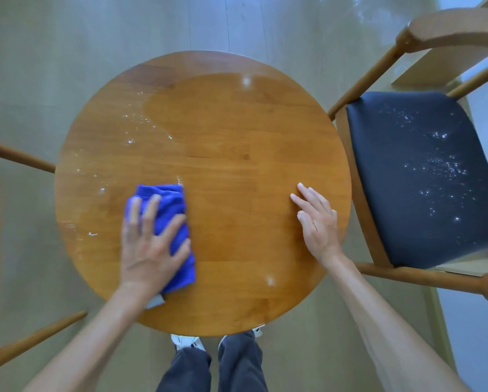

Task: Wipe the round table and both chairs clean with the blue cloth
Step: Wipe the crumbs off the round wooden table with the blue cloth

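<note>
Head view: the blue cloth is seen folded at the lower left of the round table, its long axis running from the near edge toward the frame's top, tilted slightly left; the left hand is laid flat on it, fingers spread wide; the right hand is rested open on bare wood at lower right, holding nothing; white specks are scattered on the chair seat at right.
</note>
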